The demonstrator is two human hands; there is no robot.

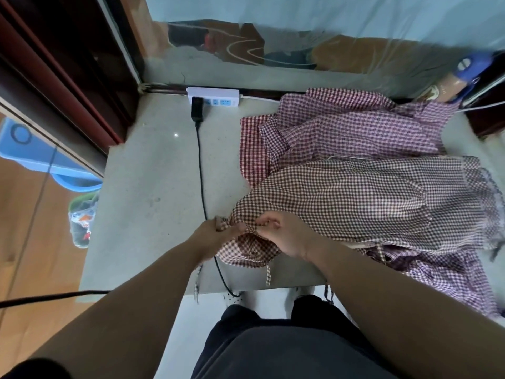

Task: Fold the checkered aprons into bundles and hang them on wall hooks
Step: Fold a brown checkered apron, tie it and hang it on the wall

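**Bunching apron corner, snag risk**

My left hand (218, 231) and right hand (284, 237) are close together, both pinching the near-left corner of the brown apron (355, 201). It lies spread on the bench (153, 173), partly over the purple aprons (355, 127). The black cable (200, 165) runs under this corner, so gathering the cloth could drag it. The dangling ties (267, 274) may slip out of the bundle.

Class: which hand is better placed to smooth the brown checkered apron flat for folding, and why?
Probably the right. The right hand sits on the side where the brown apron spreads out, while the left hand grips the bunched corner at the cloth's left edge and can anchor it.
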